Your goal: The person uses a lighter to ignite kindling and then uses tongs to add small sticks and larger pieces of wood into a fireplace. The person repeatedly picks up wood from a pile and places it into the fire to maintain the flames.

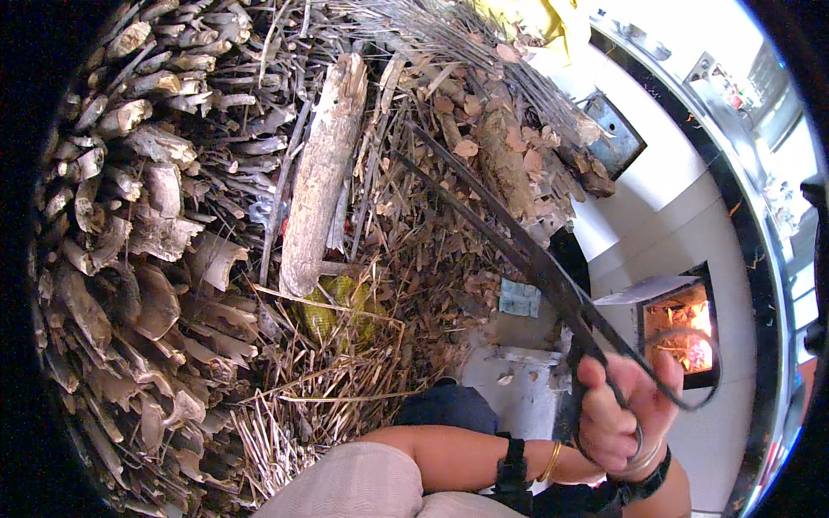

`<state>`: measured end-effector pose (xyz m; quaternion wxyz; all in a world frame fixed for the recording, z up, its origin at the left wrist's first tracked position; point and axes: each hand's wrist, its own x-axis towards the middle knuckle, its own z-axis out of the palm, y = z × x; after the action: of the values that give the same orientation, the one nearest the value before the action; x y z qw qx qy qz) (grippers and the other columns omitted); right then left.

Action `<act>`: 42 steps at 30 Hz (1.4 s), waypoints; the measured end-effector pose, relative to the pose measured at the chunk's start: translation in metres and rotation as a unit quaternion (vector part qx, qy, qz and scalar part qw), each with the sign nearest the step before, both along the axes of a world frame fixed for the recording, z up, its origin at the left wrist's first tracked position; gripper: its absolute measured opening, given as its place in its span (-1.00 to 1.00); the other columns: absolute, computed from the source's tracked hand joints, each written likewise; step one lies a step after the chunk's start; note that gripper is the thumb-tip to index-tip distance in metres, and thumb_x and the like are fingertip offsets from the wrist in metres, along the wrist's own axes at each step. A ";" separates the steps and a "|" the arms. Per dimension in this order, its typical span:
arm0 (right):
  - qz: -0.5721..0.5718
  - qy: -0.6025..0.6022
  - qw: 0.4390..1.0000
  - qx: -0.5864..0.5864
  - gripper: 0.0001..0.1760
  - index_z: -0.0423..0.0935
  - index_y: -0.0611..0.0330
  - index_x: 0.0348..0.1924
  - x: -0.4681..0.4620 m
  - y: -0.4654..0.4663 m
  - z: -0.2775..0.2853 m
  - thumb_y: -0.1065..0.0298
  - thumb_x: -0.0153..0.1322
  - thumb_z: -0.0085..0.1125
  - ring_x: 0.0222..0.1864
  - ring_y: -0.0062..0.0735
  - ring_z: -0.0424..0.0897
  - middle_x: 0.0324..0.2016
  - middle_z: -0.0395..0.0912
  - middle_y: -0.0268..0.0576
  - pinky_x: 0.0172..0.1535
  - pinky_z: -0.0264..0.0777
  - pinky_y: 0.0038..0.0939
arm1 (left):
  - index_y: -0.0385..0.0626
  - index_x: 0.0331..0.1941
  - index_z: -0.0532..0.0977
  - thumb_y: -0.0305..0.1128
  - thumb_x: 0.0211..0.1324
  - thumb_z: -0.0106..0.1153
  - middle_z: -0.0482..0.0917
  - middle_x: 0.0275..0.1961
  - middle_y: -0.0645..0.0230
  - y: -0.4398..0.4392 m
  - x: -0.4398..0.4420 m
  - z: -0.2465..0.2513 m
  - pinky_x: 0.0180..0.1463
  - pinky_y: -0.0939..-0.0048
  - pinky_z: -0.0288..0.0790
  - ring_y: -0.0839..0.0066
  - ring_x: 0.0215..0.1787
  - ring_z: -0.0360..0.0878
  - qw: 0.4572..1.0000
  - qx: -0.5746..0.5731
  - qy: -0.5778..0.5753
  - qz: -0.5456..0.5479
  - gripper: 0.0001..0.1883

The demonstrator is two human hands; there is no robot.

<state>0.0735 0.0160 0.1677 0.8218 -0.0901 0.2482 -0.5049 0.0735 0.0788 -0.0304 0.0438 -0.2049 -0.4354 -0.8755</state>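
Observation:
Both hands are together at the looped handles of long dark metal fire tongs (518,243); they overlap, so their exact outlines are hard to separate. My left hand (601,417) has curled fingers around a handle. Partly hidden behind the handles, my right hand (659,392) grips there too. The tongs slant up and left, their narrow tips slightly apart over twigs and dry leaves. To the right of the hands, fire burns inside a square stove opening (677,330) in a white tiled wall. Its metal flap (647,289) stands swung outward.
Stacked split firewood (155,291) fills the left side. A thick pale log (324,168) lies among sticks, above a yellow mesh bag (333,307). Bundled thin sticks (492,58) lie at the top. A metal door (612,133) and dark-edged counter (732,188) stand right.

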 end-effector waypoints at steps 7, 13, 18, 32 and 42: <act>-0.009 -0.071 0.997 0.003 -0.40 0.26 0.34 -0.01 0.006 -0.057 -0.021 -0.10 0.40 -0.16 -0.83 -0.55 0.17 -0.72 0.15 -0.39 -0.80 0.11 -0.49 | -0.15 -0.11 0.49 -0.30 0.20 0.05 0.58 -0.19 0.29 -0.021 0.007 -0.016 -0.03 0.40 0.39 0.42 -0.14 0.53 0.999 -0.028 -0.016 0.025 -0.75; 0.012 -0.039 0.998 0.037 -0.57 0.33 0.28 -0.06 -0.004 -0.016 -0.026 0.14 0.34 -0.12 -0.85 -0.53 0.16 -0.78 0.14 -0.36 -0.79 0.10 -0.45 | -0.16 -0.09 0.48 -0.29 0.21 0.04 0.59 -0.18 0.25 -0.013 0.006 -0.011 -0.01 0.37 0.40 0.37 -0.12 0.54 0.998 -0.054 0.001 0.026 -0.73; 0.007 0.081 0.994 0.076 -0.62 0.29 0.31 -0.09 0.001 0.037 -0.026 0.28 0.29 -0.06 -0.82 -0.49 0.14 -0.77 0.13 -0.32 -0.74 0.13 -0.39 | -0.17 -0.07 0.48 -0.28 0.21 0.03 0.59 -0.17 0.22 -0.002 0.000 -0.006 0.01 0.35 0.40 0.33 -0.11 0.55 0.995 -0.092 0.023 0.017 -0.72; -0.129 0.175 0.964 0.151 -0.58 0.29 0.29 -0.06 -0.036 0.225 0.007 0.21 0.34 0.09 -0.90 -0.61 0.13 -0.82 0.15 -0.37 -0.85 0.06 -0.55 | -0.25 -0.43 0.55 -0.36 0.11 0.04 0.53 -0.53 0.44 -0.091 0.027 -0.001 -0.39 0.51 0.35 0.65 -0.47 0.45 0.936 -0.254 -0.204 0.132 -0.80; -0.141 0.061 0.940 0.303 -0.70 0.27 0.08 -0.58 -0.061 0.256 -0.128 0.15 0.36 0.02 -0.78 -0.68 0.12 -0.75 0.13 -0.48 -0.71 0.06 -0.63 | -0.23 -0.18 0.44 -0.40 0.15 0.07 0.56 -0.28 0.22 -0.285 0.133 0.016 -0.13 0.38 0.42 0.40 -0.26 0.53 0.457 -0.205 -0.204 0.841 -0.80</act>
<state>0.0123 0.2724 0.0395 0.7140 0.1684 0.4497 -0.5095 0.2060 -0.2067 -0.0145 0.6257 0.4422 -0.5595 -0.3160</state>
